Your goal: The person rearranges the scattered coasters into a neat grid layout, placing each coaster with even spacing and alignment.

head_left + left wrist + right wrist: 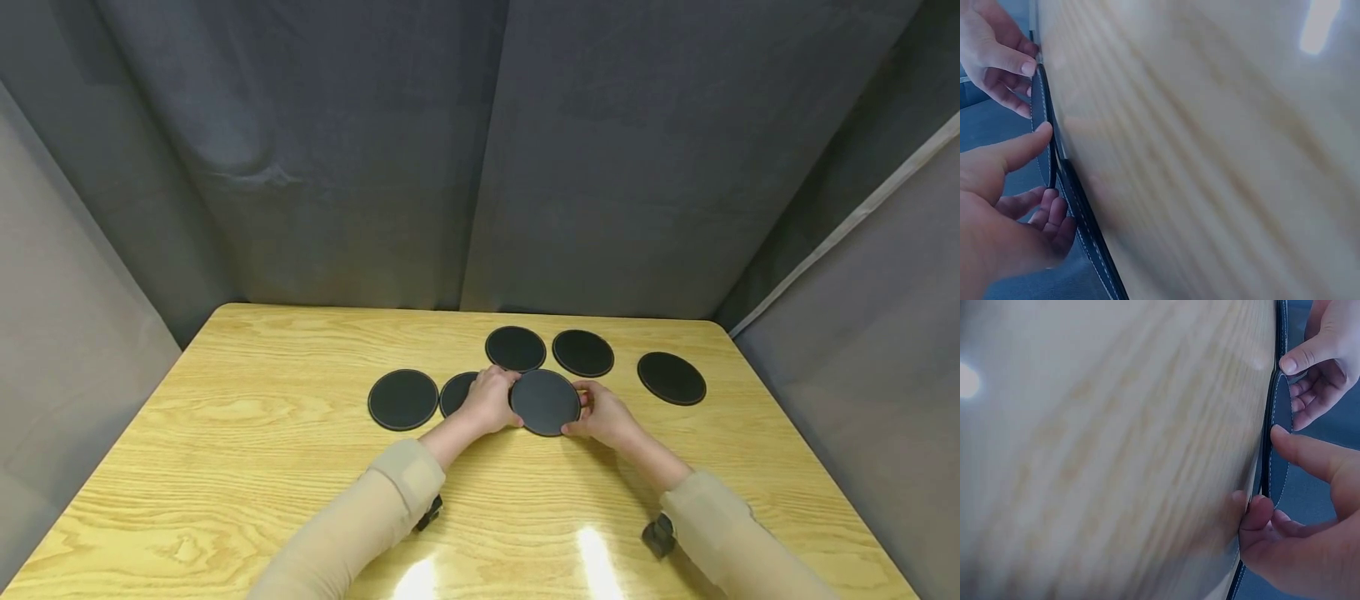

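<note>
A round black coaster (545, 402) with a stitched rim is held between both hands, close over the wooden table. On its left edge my left hand (491, 400) pinches it, thumb at the near side and fingers farther round. My right hand (603, 415) grips the opposite edge between thumb and fingers. Pale stitching along the held coaster (1042, 125) shows in the left wrist view. Another black coaster (453, 394) lies just left of my left hand, which partly covers it. Directly behind the held one is a further coaster (515, 347).
More black coasters lie flat: one at the left (402, 400), one toward the back (582, 353) and one at the right (671, 378). Grey curtains (360, 167) enclose the back and sides of the wooden table (247, 400). Light glares off its near part.
</note>
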Available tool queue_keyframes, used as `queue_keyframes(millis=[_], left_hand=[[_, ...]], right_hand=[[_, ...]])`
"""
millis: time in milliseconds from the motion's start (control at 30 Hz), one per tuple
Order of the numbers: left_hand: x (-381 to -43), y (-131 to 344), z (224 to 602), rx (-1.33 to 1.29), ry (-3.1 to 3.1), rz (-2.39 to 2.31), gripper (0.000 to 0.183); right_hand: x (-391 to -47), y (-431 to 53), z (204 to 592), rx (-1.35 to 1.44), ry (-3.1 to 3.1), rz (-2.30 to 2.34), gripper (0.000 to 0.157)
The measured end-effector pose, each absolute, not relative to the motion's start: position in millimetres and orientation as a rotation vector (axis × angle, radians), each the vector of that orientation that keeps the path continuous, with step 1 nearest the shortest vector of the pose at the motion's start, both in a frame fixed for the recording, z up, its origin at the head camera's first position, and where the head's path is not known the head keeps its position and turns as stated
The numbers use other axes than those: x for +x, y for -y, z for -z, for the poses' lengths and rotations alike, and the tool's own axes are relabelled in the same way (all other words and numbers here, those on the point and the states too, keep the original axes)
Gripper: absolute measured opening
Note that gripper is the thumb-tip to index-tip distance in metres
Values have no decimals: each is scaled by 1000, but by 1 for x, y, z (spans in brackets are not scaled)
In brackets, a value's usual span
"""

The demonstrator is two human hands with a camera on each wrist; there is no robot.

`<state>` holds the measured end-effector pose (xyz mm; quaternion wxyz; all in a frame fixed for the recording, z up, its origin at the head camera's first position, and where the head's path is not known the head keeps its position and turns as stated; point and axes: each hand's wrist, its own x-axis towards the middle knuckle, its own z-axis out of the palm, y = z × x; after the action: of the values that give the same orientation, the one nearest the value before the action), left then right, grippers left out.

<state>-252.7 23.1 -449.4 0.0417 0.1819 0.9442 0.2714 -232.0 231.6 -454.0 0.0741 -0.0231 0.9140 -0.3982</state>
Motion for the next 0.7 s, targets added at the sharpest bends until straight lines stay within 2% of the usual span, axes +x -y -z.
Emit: queue_keyframes(millis=[700], left_hand=[[-260,-16,449,644,-2863,-688,70]], right_hand=[[-235,-231,451,-113,-2800,949,73]])
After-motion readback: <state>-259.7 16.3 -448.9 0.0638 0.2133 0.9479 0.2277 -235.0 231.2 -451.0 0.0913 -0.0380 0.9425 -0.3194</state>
